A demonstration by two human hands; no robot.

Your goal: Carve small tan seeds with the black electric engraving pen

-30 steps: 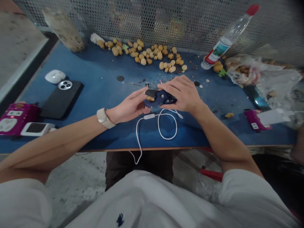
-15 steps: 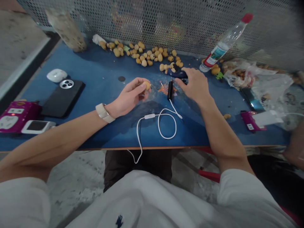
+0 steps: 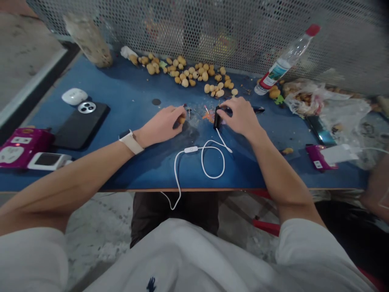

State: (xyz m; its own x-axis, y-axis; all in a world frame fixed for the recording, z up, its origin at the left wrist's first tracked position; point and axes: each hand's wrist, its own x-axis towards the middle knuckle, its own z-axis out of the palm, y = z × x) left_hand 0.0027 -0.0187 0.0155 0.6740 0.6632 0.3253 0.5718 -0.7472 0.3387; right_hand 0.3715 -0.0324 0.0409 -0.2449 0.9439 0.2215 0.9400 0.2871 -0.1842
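My left hand (image 3: 165,123) is closed with its fingers curled round a small tan gourd (image 3: 181,120), mostly hidden by the fingers. My right hand (image 3: 240,115) has thumb and fingertips pinched at the upper end of a black pen-like device (image 3: 216,117). From that device's lower end runs a white cable (image 3: 213,177) with a small inline switch (image 3: 191,149). Orange shavings (image 3: 208,116) lie between the hands, beside small pin-like bits (image 3: 189,112). Partly hidden behind my right hand lies a dark-handled tool (image 3: 259,109).
Several tan gourds (image 3: 184,82) line the back of the blue table (image 3: 152,174) below a perforated metal panel (image 3: 170,28). To the left are a phone (image 3: 80,127), a white case (image 3: 74,96) and a purple socket block (image 3: 26,146). A bottle (image 3: 276,75) and plastic bags (image 3: 331,99) stand right.
My right hand has let go of the dark-handled tool and moved down to the black device. My left hand has turned palm down, drawing back slightly left with the gourd.
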